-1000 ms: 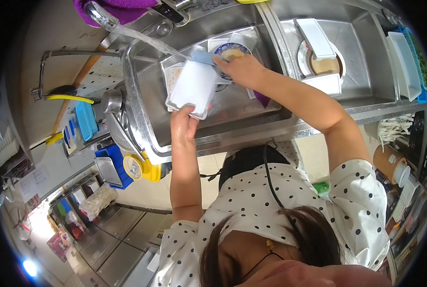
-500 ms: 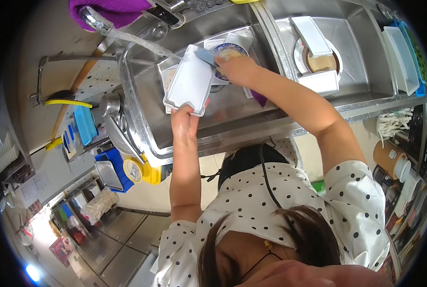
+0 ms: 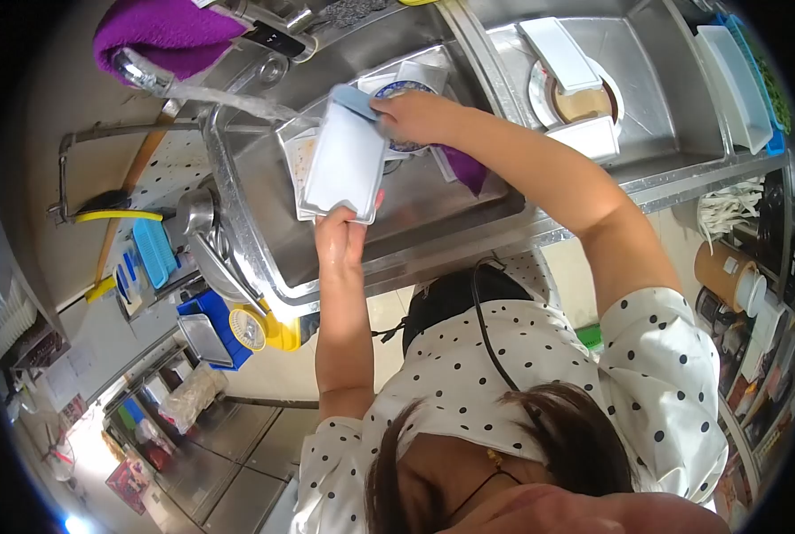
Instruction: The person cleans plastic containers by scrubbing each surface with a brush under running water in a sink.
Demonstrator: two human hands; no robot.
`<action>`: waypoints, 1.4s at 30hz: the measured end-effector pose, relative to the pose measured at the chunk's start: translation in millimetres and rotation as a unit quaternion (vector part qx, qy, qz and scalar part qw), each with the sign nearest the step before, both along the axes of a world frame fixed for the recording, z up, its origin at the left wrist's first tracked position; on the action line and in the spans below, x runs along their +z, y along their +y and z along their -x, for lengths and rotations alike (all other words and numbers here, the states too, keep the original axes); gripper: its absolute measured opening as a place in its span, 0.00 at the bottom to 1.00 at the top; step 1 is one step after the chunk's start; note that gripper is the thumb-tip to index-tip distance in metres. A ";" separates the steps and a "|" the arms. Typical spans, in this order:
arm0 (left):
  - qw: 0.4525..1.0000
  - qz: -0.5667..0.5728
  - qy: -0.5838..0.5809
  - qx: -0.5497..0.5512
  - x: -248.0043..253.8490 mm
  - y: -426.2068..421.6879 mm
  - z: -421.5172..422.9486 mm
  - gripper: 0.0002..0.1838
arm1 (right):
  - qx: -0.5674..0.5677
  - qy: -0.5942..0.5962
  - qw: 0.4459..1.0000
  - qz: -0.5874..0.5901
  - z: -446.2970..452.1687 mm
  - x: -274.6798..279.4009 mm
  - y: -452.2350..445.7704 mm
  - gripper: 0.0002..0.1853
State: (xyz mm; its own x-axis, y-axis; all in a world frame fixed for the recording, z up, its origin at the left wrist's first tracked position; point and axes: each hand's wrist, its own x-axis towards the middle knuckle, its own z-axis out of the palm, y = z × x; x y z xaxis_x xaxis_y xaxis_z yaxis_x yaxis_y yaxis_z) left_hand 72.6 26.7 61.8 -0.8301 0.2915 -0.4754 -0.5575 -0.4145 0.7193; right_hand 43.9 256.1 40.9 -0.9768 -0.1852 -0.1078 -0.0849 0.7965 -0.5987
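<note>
My left hand point(image 3: 342, 236) grips the near end of a white rectangular plate point(image 3: 348, 165), tilted over the left sink basin point(image 3: 415, 214). A flat blue-grey scrubbing pad point(image 3: 355, 102) lies across the plate's far end, pinched in my right hand point(image 3: 411, 116). Water point(image 3: 237, 102) pours from the faucet point(image 3: 139, 71) towards the plate's far left edge. Beneath my right hand, a blue-patterned bowl point(image 3: 399, 89) is partly hidden. More white plates point(image 3: 300, 156) lie in the basin, and a purple cloth point(image 3: 464, 169) is below my right forearm.
In the right basin point(image 3: 660, 107), a white rectangular dish point(image 3: 559, 53) and another white dish point(image 3: 589, 138) rest on a round plate point(image 3: 540, 98). A purple towel point(image 3: 162, 40) hangs by the faucet. Pans point(image 3: 215, 258) stand left of the sink, a white tray point(image 3: 734, 89) right.
The pad has moved to the plate's far end, lying more squarely across it, with my right hand following. My left hand keeps its hold. The whole view has shifted slightly.
</note>
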 end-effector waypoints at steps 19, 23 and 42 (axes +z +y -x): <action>0.964 -0.201 -0.127 0.119 -26.1 -25.4 -28.6 0.41 | -0.163 -0.029 0.965 0.202 -54.9 8.4 47.5 0.22; 0.995 -0.065 -0.001 0.072 -23.8 -20.2 -29.5 0.42 | -0.139 0.074 0.968 0.195 -55.1 -7.7 48.4 0.25; 0.710 0.451 0.528 -0.112 -80.7 77.4 -1.7 0.36 | -0.544 0.062 0.698 0.462 -175.4 6.7 291.8 0.25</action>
